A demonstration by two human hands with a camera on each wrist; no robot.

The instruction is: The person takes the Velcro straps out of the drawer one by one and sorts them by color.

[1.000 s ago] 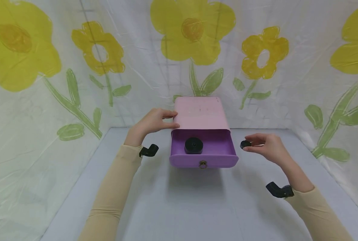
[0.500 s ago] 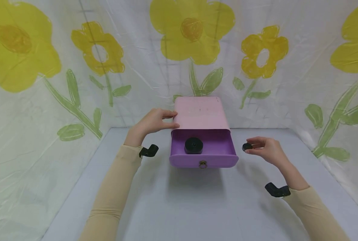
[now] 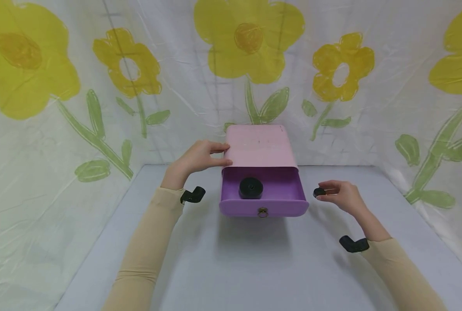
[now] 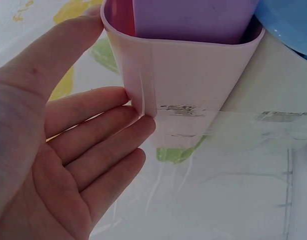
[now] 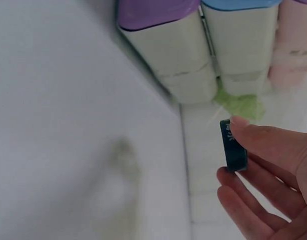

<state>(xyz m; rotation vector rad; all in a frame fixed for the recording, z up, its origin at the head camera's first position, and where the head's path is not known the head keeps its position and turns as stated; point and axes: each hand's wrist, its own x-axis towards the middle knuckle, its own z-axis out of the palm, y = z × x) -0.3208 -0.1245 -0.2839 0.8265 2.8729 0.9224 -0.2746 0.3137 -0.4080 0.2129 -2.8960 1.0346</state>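
A pink drawer cabinet [image 3: 258, 147] stands at the back of the table with its purple drawer [image 3: 238, 208] pulled out. Inside the drawer sits a thick black round thing [image 3: 250, 188] with a small mark at its centre. My left hand [image 3: 200, 157] rests on the cabinet's left side. Its thumb is at the front rim and its nearly straight fingers [image 4: 101, 117] touch the wall. To the right of the drawer, my right hand [image 3: 341, 196] pinches a small dark disc [image 5: 234, 147] between thumb and fingers. White marks show near the disc's upper end in the right wrist view.
A small ring pull [image 3: 262, 212] is on the drawer front. The wrist views show further units under the pink one, including a blue drawer [image 5: 241, 4] and a lower purple drawer [image 5: 158, 12]. Behind everything hangs a flowered plastic sheet [image 3: 184, 95].
My right hand has lowered slightly in the head view with the disc still pinched, and its forearm has shifted left. The left hand, cabinet and drawer stay as they were.
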